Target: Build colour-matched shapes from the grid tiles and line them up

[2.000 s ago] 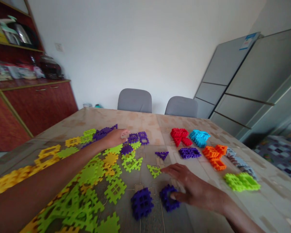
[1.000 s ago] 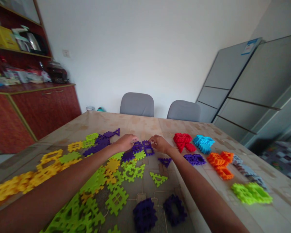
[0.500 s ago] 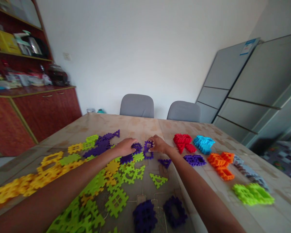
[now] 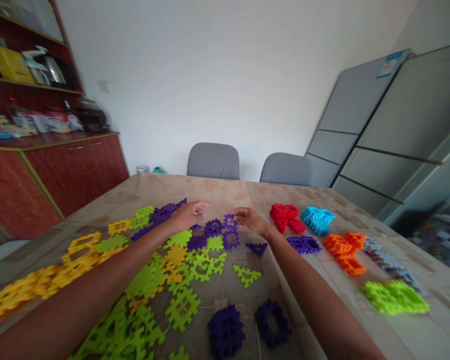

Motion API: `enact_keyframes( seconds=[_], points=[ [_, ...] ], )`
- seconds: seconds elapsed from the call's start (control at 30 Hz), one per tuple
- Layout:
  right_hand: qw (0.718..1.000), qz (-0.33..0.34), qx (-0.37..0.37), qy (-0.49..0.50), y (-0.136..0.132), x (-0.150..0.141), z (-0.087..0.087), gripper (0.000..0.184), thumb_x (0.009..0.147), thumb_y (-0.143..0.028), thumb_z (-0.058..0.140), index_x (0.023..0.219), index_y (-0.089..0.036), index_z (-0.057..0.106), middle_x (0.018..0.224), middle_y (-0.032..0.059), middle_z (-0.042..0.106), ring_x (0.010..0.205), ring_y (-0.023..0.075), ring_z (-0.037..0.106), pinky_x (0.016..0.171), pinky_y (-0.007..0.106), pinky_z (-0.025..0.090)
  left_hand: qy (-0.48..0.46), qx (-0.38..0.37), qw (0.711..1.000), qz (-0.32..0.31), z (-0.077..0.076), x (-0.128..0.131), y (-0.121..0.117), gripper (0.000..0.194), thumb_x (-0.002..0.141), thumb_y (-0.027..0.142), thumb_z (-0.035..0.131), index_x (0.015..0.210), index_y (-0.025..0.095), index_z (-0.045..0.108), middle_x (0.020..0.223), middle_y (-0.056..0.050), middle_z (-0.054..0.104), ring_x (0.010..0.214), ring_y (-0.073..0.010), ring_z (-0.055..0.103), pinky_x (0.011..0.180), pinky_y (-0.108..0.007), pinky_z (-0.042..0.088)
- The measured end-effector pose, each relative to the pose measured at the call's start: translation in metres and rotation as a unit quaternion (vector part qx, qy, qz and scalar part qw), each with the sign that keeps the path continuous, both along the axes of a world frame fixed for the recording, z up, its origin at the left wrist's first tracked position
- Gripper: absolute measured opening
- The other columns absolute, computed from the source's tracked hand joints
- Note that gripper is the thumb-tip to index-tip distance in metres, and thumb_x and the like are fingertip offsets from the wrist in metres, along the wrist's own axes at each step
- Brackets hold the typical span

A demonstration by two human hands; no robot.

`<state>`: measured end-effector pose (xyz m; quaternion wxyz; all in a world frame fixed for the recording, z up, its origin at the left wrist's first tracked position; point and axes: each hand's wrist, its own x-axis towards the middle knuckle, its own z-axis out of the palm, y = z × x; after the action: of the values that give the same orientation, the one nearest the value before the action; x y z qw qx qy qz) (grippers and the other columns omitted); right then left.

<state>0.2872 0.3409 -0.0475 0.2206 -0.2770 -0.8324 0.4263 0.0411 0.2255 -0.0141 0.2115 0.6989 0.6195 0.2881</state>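
From the middle of the worktop point(image 4: 210, 189), sideways passage is offered along its far band, between 11 and 1 o'clock, bounded behind by two grey chairs point(image 4: 213, 161). From 7 to 10 o'clock, the way is crowded by green pieces point(image 4: 146, 276) and yellow pieces point(image 4: 41, 283) and crossed by the left forearm point(image 4: 112, 270). A narrow gap is framed at 6 o'clock by two dark purple stacks point(image 4: 227, 331); 4 to 5 o'clock is barred by the right forearm point(image 4: 307, 287).

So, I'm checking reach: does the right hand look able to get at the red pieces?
Probably yes: the red pieces sit close beside the right hand with nothing seen between, though its fingers are on a purple piece.
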Motion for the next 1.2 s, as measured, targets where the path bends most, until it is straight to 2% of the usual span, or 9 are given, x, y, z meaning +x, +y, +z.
enact_keyframes(
  seconds=[0.23, 0.4, 0.5, 0.63, 0.77, 0.9, 1.03, 1.2],
  points=[
    [0.995, -0.064, 0.053, -0.052, -0.006, -0.031, 0.016, 0.028, 0.095, -0.034, 0.058, 0.118, -0.018, 0.06, 0.12, 0.0081, 0.061, 0.1, 0.0208, 0.062, 0.085, 0.042, 0.054, -0.015, -0.019, 1.0, 0.008, -0.006, -0.004, -0.008, 0.028, 0.095, 0.032, 0.063, 0.116, 0.015, 0.06, 0.118, -0.008, 0.062, 0.104, -0.024, 0.063, 0.09, -0.046, 0.054],
    [0.995, -0.018, 0.061, -0.075, -0.018, -0.042, 0.016, 0.028, 0.095, -0.034, 0.059, 0.115, -0.015, 0.061, 0.111, 0.0066, 0.064, 0.092, 0.019, 0.065, 0.079, 0.038, 0.056, -0.008, 0.001, 0.999, 0.036, -0.007, -0.008, -0.007, 0.029, 0.095, 0.033, 0.062, 0.119, 0.016, 0.059, 0.121, -0.009, 0.061, 0.108, -0.0253, 0.061, 0.093, -0.048, 0.052],
    [0.993, 0.0, 0.077, -0.09, -0.022, -0.047, 0.013, 0.027, 0.095, -0.034, 0.059, 0.115, -0.016, 0.061, 0.112, 0.0067, 0.064, 0.093, 0.0191, 0.065, 0.08, 0.039, 0.056, 0.01, -0.003, 1.0, 0.025, -0.005, -0.006, -0.01, 0.028, 0.095, 0.033, 0.062, 0.118, 0.016, 0.059, 0.12, -0.009, 0.061, 0.107, -0.0249, 0.062, 0.093, -0.047, 0.052],
    [0.989, -0.012, 0.112, -0.098, -0.018, -0.036, 0.014, 0.026, 0.095, -0.033, 0.058, 0.115, -0.017, 0.061, 0.116, 0.0077, 0.063, 0.099, 0.0205, 0.063, 0.085, 0.042, 0.054, 0.048, -0.007, 0.999, -0.021, -0.004, 0.007, -0.021, 0.031, 0.095, 0.032, 0.063, 0.12, 0.016, 0.058, 0.122, -0.009, 0.061, 0.108, -0.0256, 0.061, 0.094, -0.048, 0.051],
    [0.985, 0.043, 0.112, -0.12, -0.022, -0.009, 0.02, 0.024, 0.084, -0.027, 0.069, 0.106, -0.017, 0.067, 0.1, 0.0036, 0.07, 0.088, 0.0184, 0.067, 0.081, 0.034, 0.054, 0.1, -0.002, 0.993, -0.059, -0.006, 0.026, -0.028, 0.036, 0.092, 0.034, 0.066, 0.123, 0.017, 0.057, 0.125, -0.009, 0.059, 0.113, -0.0273, 0.058, 0.098, -0.051, 0.047],
    [0.977, 0.105, 0.127, -0.135, -0.037, 0.009, 0.031, 0.046, 0.067, -0.028, 0.082, 0.11, -0.02, 0.068, 0.106, 0.003, 0.071, 0.099, 0.0218, 0.065, 0.088, 0.033, 0.05, 0.144, 0.006, 0.988, -0.061, -0.007, 0.037, -0.024, 0.037, 0.092, 0.035, 0.066, 0.123, 0.018, 0.057, 0.124, -0.009, 0.059, 0.114, -0.028, 0.057, 0.099, -0.052, 0.046],
    [0.966, 0.138, 0.16, -0.15, -0.046, 0.011, 0.036, 0.054, 0.059, -0.027, 0.086, 0.109, -0.018, 0.069, 0.109, 0.0053, 0.069, 0.108, 0.0263, 0.06, 0.096, 0.037, 0.044, 0.165, 0.006, 0.984, -0.064, -0.004, 0.039, -0.019, 0.035, 0.093, 0.035, 0.065, 0.122, 0.018, 0.057, 0.121, -0.009, 0.06, 0.111, -0.027, 0.059, 0.096, -0.05, 0.048],
    [0.958, 0.137, 0.192, -0.162, -0.046, 0.01, 0.033, 0.051, 0.06, -0.024, 0.084, 0.108, -0.018, 0.068, 0.106, 0.0061, 0.067, 0.105, 0.027, 0.058, 0.093, 0.037, 0.042, 0.156, 0.014, 0.985, -0.066, -0.001, 0.037, -0.019, 0.038, 0.092, 0.035, 0.066, 0.124, 0.017, 0.056, 0.119, -0.009, 0.061, 0.108, -0.0265, 0.06, 0.095, -0.049, 0.049]
  ],
)
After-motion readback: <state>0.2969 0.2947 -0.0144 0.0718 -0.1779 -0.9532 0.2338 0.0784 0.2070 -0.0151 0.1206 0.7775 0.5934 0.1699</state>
